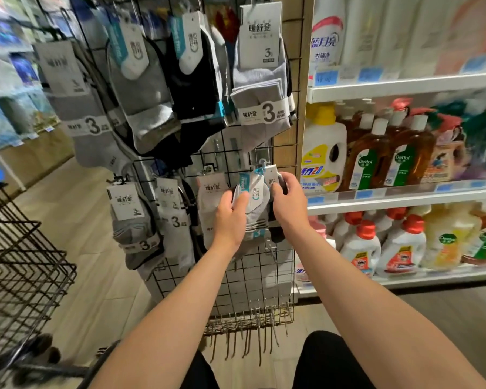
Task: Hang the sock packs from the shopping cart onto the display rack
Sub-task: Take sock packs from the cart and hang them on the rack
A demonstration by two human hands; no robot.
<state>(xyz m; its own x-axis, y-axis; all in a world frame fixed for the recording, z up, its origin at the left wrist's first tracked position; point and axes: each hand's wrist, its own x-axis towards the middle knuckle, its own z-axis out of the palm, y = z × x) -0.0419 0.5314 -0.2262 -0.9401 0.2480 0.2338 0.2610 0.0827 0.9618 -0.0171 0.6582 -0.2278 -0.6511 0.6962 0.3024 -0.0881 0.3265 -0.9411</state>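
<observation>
Left hand (232,217) grips grey sock pack (254,211); right hand (288,202) pinches neighbouring pack's card (272,176).

Item: your forearms (180,318), two, bare along their whole visible length.
Item: your left hand (230,217) and right hand (288,203), both bare.
Item: your legwear (328,360), plain black fabric over both thighs at the bottom edge; its cut cannot be told.
</observation>
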